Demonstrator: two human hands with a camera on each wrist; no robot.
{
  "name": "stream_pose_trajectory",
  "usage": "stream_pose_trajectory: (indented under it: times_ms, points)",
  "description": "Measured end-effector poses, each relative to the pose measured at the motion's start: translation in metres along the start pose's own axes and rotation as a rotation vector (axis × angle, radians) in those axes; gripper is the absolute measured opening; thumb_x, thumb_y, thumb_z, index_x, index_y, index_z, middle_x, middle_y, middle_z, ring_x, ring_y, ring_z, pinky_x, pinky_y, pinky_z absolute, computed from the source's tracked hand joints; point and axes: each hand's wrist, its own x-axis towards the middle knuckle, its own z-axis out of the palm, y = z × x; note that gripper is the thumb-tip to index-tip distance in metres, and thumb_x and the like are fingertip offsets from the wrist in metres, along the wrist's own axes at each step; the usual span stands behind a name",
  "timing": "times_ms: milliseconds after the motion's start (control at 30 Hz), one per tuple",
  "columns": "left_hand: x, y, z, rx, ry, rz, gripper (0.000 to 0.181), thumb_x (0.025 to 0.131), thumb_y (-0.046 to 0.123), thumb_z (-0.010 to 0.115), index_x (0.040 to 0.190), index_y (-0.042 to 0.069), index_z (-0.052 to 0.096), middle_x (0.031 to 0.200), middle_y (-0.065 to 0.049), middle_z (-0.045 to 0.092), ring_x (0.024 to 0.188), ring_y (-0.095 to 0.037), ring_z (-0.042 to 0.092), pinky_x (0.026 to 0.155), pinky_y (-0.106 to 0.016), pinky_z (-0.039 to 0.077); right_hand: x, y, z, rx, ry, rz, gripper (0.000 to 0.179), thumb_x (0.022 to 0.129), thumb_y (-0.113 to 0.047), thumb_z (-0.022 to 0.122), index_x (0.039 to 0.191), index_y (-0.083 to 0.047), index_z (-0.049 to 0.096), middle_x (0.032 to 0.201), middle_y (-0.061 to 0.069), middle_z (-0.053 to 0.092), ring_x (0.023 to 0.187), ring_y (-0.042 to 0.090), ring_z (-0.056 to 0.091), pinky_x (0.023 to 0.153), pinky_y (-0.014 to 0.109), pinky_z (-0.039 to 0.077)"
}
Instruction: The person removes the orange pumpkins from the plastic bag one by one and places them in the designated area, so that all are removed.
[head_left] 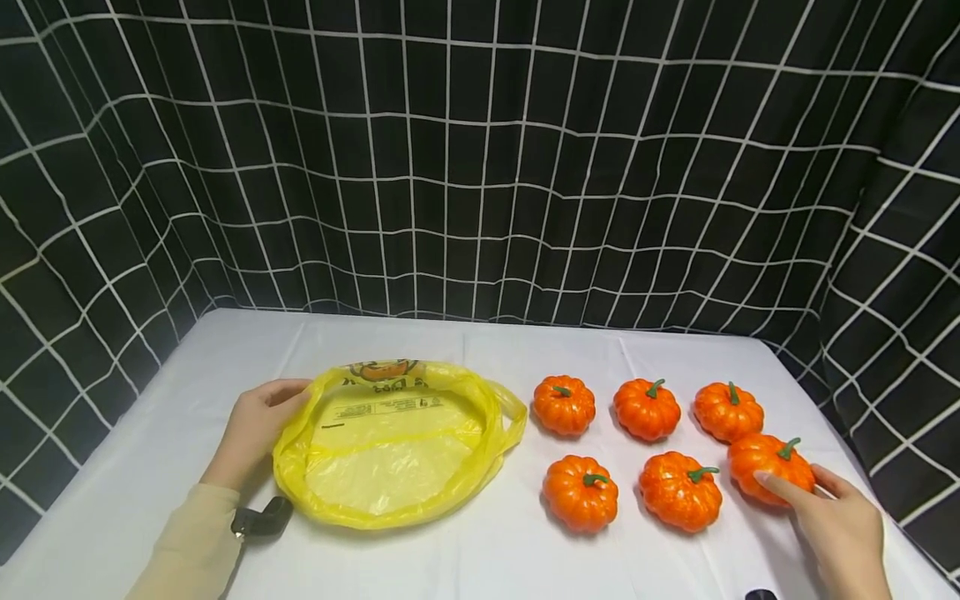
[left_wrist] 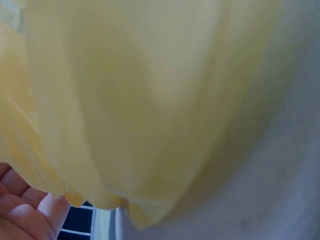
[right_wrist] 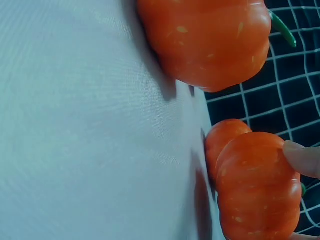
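A yellow plastic bag (head_left: 390, 450) lies at the left of the table with its mouth spread wide and its rim rolled into a ring. My left hand (head_left: 258, 425) grips the left side of this rim; in the left wrist view, curled fingers (left_wrist: 25, 210) show at the bag's edge. At the far right, my right hand (head_left: 840, 517) holds an orange pumpkin (head_left: 768, 467) with a green stem, thumb on its near side and fingers around the right. The right wrist view shows the thumb (right_wrist: 302, 159) against that pumpkin (right_wrist: 260, 190), close over the cloth.
Several more small pumpkins stand in two rows right of the bag, among them a front left one (head_left: 581, 493), a front middle one (head_left: 680, 492) and a back right one (head_left: 728, 412). White cloth (head_left: 480, 558) covers the table. Black grid-patterned curtains (head_left: 480, 167) enclose its back and sides.
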Motion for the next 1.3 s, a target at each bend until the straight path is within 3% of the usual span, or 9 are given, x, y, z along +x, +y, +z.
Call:
stream_pose_trajectory:
  times_ms: [400,867,1300]
  points:
    - [0.002,-0.002,0.000,-0.020,-0.002,0.012,0.048,0.100,0.036,0.056,0.136,0.005,0.058,0.142,-0.020,0.056,0.139,-0.036,0.045,0.117,-0.052,0.036,0.003,0.003,0.002,0.014,0.017,0.014,0.092,0.089,-0.050,0.066,0.155,0.000,0.025,0.157,0.033,0.026,0.143,0.045,0.027,0.118,0.061,0.025]
    - [0.000,-0.002,0.001,-0.010,0.003,0.019,0.047,0.101,0.035,0.055,0.136,0.003,0.058,0.142,-0.021,0.056,0.137,-0.036,0.046,0.115,-0.052,0.038,0.003,0.008,-0.002,-0.012,-0.038,0.050,0.094,0.092,-0.045,0.064,0.155,0.004,0.016,0.160,0.033,0.016,0.145,0.049,0.020,0.119,0.063,0.019]
    - [-0.001,-0.001,0.001,0.007,0.002,0.023,0.047,0.101,0.035,0.055,0.136,0.004,0.058,0.141,-0.021,0.057,0.137,-0.038,0.046,0.116,-0.054,0.036,0.008,0.011,-0.005,-0.021,-0.053,0.009,0.092,0.093,-0.043,0.063,0.155,0.005,0.016,0.159,0.034,0.016,0.147,0.049,0.016,0.120,0.063,0.017]
